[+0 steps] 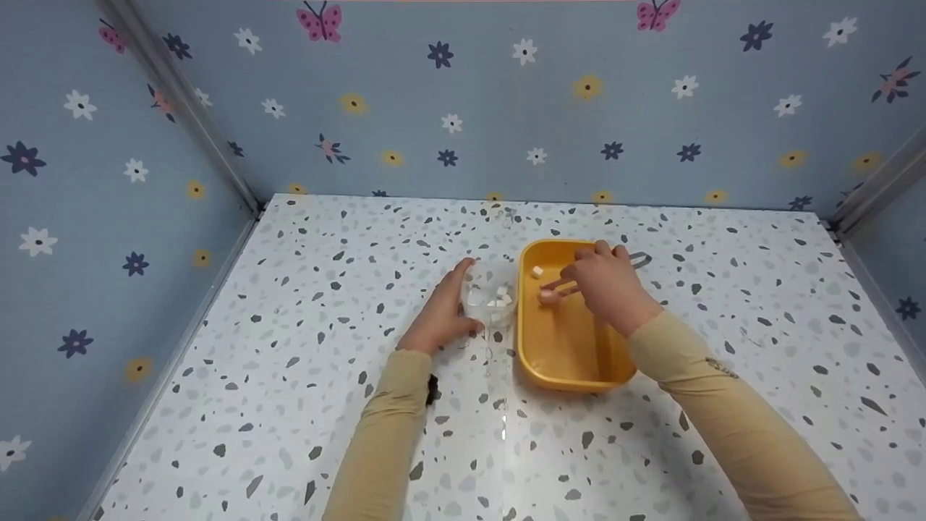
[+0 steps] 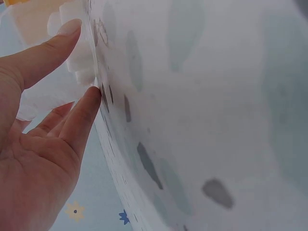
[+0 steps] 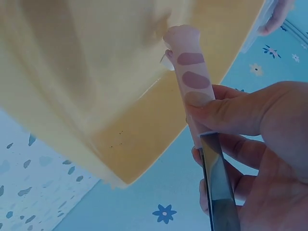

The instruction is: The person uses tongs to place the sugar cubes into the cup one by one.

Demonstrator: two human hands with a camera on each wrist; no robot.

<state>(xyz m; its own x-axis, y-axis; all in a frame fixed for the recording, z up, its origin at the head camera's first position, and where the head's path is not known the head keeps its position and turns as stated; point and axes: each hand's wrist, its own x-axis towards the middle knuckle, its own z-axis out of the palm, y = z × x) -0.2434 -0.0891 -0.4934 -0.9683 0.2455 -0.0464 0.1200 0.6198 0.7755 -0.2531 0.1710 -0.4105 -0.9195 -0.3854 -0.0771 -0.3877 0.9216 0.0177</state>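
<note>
My left hand (image 1: 441,311) holds a small clear plastic container (image 1: 499,271) from its left side, thumb on the near side and fingers on the far side. Several small white cubes (image 1: 503,295) lie inside it. My right hand (image 1: 611,286) pinches metal tongs (image 3: 221,187) between thumb and fingers, over a yellow plastic bin (image 1: 532,354). The tongs' pink, paw-shaped tips (image 1: 550,297) reach down into the bin. One white cube (image 1: 537,272) lies in the bin just beyond the tips. Whether the tips grip a cube I cannot tell.
The bin stands directly right of the clear container on a white speckled table (image 1: 311,289). Blue flowered panels (image 1: 492,101) enclose the table at the back and both sides. A dark band (image 1: 432,389) sits at my left wrist.
</note>
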